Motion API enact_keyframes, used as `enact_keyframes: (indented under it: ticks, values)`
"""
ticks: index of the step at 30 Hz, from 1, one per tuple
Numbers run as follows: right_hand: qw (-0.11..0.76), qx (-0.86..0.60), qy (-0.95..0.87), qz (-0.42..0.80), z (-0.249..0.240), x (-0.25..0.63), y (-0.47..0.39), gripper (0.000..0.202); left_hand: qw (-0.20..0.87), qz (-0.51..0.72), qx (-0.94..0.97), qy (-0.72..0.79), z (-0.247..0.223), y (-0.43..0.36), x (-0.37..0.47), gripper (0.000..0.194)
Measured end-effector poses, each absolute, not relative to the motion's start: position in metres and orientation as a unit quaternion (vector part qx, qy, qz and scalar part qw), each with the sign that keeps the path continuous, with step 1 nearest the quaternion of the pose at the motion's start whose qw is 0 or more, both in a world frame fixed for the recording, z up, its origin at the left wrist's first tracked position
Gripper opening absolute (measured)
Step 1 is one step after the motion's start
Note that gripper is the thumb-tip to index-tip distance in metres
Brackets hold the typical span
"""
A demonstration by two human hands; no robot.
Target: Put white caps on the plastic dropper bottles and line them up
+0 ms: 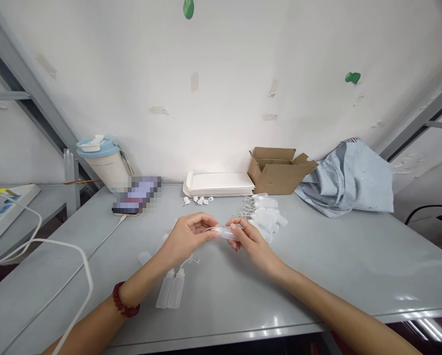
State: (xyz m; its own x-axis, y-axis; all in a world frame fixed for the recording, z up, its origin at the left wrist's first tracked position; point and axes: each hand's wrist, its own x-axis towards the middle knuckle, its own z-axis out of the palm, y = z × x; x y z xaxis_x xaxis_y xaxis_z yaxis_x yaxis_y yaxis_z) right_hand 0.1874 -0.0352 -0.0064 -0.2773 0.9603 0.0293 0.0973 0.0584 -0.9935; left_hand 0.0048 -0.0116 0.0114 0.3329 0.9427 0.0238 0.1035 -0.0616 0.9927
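A small translucent bottle (227,233) lies sideways between my two hands at the middle of the table. My left hand (189,236) pinches its white neck end. The body of the bottle is gripped by my right hand (248,239), thumb on top. Below my left hand, two similar bottles (171,290) lie side by side with thin white tips; more are partly hidden behind that forearm. A pile of bottles (266,216) with thin tips rests just beyond my right hand. Several small white caps (200,200) sit farther back.
Against the wall stand a stack of white trays (221,184) and an open cardboard box (280,170). Blue cloth (349,180) lies at right. At left are a cup (104,162), a phone (136,195), a white cable (90,256) and a power strip (12,209) on a neighbouring surface.
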Motion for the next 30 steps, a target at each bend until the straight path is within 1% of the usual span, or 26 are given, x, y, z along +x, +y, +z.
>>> enact_keyframes:
  ticks: [4, 7, 15, 19, 24, 26, 30]
  values:
    - [0.416, -0.439, -0.550, 0.575, -0.0077, 0.1873, -0.0328, 0.028, 0.498, 0.405, 0.655, 0.399, 0.0074, -0.0134, 0.0067, 0.013]
    - [0.425, -0.432, -0.540, 0.584, -0.0075, 0.1863, -0.0331, 0.029, 0.496, 0.402, 0.670, 0.379, 0.0068, -0.0133, 0.0064, 0.010]
    - [0.425, -0.427, -0.559, 0.570, -0.0073, 0.1856, -0.0342, 0.029, 0.502, 0.360, 0.651, 0.441, 0.0136, -0.0139, 0.0070, 0.023]
    - [0.427, -0.429, -0.544, 0.581, -0.0068, 0.1865, -0.0339, 0.028, 0.455, 0.335, 0.686, 0.458, 0.0115, -0.0171, 0.0081, 0.028]
    - [0.414, -0.423, -0.506, 0.627, -0.0063, 0.1881, -0.0342, 0.026, 0.339, 0.334, 0.761, 0.440, 0.0073, -0.0185, 0.0088, 0.026]
    - [0.410, -0.422, -0.487, 0.645, -0.0064, 0.1886, -0.0341, 0.027, 0.326, 0.338, 0.775, 0.424, 0.0068, -0.0191, 0.0083, 0.022]
    - [0.401, -0.411, -0.453, 0.682, -0.0068, 0.1894, -0.0339, 0.026, 0.339, 0.338, 0.783, 0.398, 0.0072, -0.0203, 0.0067, 0.018]
